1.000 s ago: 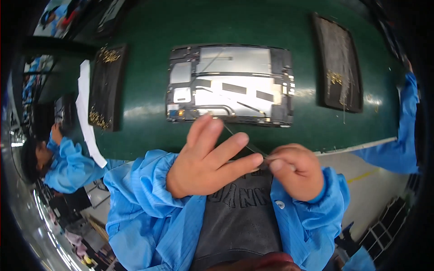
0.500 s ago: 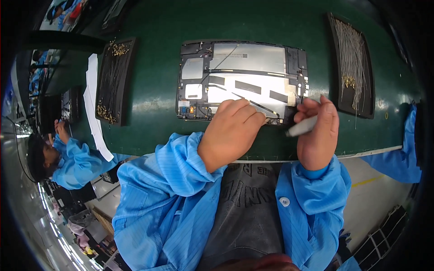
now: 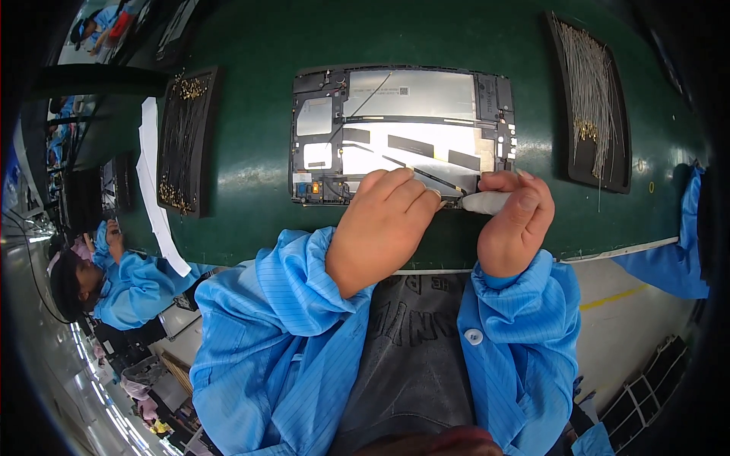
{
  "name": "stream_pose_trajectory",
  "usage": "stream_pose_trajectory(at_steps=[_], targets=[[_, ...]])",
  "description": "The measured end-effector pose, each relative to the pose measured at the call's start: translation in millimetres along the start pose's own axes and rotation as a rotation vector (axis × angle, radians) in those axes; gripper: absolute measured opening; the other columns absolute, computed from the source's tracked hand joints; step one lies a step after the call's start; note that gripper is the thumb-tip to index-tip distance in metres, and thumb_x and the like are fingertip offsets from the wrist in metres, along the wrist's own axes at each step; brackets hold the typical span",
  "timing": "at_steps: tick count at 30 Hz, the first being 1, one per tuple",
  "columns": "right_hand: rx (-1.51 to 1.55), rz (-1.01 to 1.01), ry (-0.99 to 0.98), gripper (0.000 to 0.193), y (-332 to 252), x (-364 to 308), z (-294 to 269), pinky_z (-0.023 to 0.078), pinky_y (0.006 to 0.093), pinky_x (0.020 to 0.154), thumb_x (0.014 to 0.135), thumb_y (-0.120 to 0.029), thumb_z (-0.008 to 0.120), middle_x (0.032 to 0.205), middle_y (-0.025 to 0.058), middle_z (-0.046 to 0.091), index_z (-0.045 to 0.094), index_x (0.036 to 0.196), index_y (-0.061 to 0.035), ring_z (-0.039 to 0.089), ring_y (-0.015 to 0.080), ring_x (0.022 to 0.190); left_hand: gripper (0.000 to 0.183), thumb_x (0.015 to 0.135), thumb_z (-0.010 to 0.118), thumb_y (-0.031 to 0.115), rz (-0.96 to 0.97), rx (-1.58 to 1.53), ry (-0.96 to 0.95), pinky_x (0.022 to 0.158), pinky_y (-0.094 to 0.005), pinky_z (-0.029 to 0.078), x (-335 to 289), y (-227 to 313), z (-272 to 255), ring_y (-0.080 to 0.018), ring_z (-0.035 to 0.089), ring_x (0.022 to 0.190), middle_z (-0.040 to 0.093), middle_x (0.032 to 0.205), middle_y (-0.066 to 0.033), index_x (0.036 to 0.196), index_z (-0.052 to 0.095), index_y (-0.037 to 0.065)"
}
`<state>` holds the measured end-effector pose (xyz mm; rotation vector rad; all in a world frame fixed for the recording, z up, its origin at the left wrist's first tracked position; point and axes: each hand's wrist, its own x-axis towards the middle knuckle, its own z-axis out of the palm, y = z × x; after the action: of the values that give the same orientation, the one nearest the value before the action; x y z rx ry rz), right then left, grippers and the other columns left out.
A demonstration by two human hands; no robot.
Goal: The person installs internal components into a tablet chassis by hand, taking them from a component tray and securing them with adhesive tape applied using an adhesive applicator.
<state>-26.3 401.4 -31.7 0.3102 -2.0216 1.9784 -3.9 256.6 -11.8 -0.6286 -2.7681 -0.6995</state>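
An opened tablet lies face down, its silver battery, black strips and thin cables exposed. My left hand is closed over its near edge, right of the small blue and orange parts. Its fingertips are hidden beneath, so whatever they pinch cannot be seen. My right hand is closed around a whitish, tapered tool whose exact kind is unclear. The tool's tip points left to the tablet's near right edge, close to my left fingers. A dark cable slants down toward that spot.
On the left, a black tray holds dark cables with gold ends, beside white paper. Another black tray at right holds grey cables. All lie on a green table. A person in blue sits at far left.
My right hand has moved left with the whitish tool, bringing its tip to the tablet's near edge. My left hand stays closed at nearly the same place.
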Motion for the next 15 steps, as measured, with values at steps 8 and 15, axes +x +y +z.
stream_pose_trajectory(at_steps=[8,15], targets=[[-0.007,0.004,-0.087,0.017,-13.4,11.8,-2.7,0.041,0.026,0.062,0.082,-0.017,0.045,0.076,0.0105,0.055,0.045,0.09,-0.0017,0.052,0.016,0.065,0.019,0.063,0.051,0.01,-0.002,-0.002,-0.019,0.073,-0.0319,0.035,3.3,3.3,-0.6,-0.0211,0.047,0.083,0.051,0.077,-0.0057,0.08,0.054,0.003],[-0.434,-0.321,-0.651,0.01,-33.4,42.6,14.1,0.041,0.0337,0.057,0.071,-0.015,0.053,0.064,0.0107,0.053,0.052,0.071,-0.0051,0.052,0.0257,0.061,0.019,0.062,0.047,0.011,-0.007,0.035,-0.14,0.072,-0.0317,0.036,4.9,-4.3,-11.1,-0.0203,0.046,0.08,0.051,0.075,-0.0054,0.077,0.053,0.003]])
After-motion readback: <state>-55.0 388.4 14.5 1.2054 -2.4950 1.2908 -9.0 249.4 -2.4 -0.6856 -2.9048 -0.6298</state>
